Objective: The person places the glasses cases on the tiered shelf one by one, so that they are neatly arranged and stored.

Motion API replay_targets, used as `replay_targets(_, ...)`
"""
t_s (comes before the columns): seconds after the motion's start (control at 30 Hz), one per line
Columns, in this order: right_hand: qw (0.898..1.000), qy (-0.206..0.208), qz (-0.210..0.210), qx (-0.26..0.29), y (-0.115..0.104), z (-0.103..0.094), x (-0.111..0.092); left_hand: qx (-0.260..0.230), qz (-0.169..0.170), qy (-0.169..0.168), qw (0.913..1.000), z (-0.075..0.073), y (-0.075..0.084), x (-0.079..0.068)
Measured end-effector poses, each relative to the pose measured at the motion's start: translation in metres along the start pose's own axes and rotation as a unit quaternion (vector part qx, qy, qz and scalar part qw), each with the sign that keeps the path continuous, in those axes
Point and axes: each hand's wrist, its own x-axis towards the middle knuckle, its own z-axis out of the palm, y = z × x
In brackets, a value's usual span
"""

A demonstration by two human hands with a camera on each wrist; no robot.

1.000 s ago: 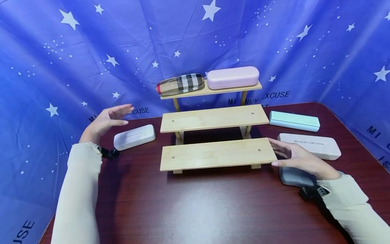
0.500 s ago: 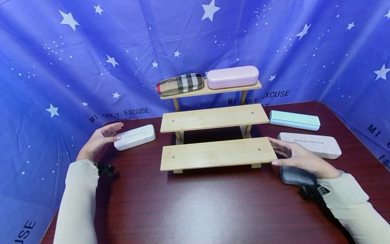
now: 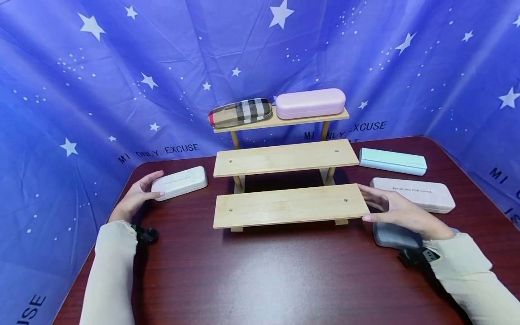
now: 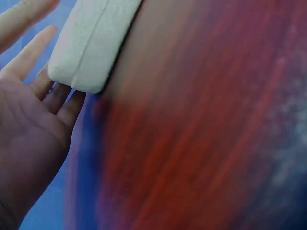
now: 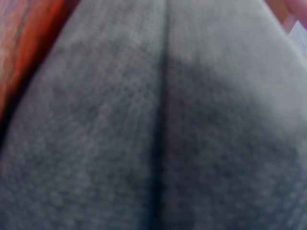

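Observation:
In the head view my left hand (image 3: pixel 136 198) is at the left end of a white glasses case (image 3: pixel 183 182), its thumb along the near side and fingers by the far corner. The left wrist view shows these fingers (image 4: pixel 26 57) spread, fairly straight, round the end of the case (image 4: pixel 91 48). My right hand (image 3: pixel 402 214) holds the right end of the lowest shelf of a three-tier wooden rack (image 3: pixel 284 205), thumb at the front edge and fingers behind. Under that hand lies a dark grey glasses case (image 3: pixel 394 237), whose textured surface (image 5: pixel 110 120) fills the right wrist view.
On the top tier sit a plaid glasses case (image 3: pixel 239 113) and a pink one (image 3: pixel 310 104). Right of the rack lie a mint case (image 3: pixel 392 161) and a lettered white case (image 3: pixel 418 194). A starry blue curtain (image 3: pixel 170 58) hangs behind the dark red table (image 3: pixel 264 275).
My left hand has come down from above the white glasses case to its left end. The right hand stays on the lowest shelf, and the rack has not moved.

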Motion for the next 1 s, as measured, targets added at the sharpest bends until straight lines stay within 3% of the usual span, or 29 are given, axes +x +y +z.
replay_targets(0.3,1.0,0.004,0.007,-0.004,-0.0002,0.002,-0.0005,0.062,-0.048,0.007,0.9969,-0.0008,-0.0086,-0.0008)
replay_targets(0.63,1.0,0.003,0.012,-0.007,-0.0012,-0.0003,-0.0012,0.124,-0.088,0.008,0.9883,0.0015,-0.0033,0.0014)
replay_targets(0.83,0.999,0.01,0.027,-0.021,-0.0019,-0.0005,-0.0012,0.169,-0.095,0.027,0.9807,-0.0006,-0.0051,0.0002)
replay_targets(1.0,1.0,0.01,0.024,-0.017,-0.0015,-0.0001,-0.0006,0.17,-0.087,0.039,0.9808,-0.0028,-0.0076,0.0)
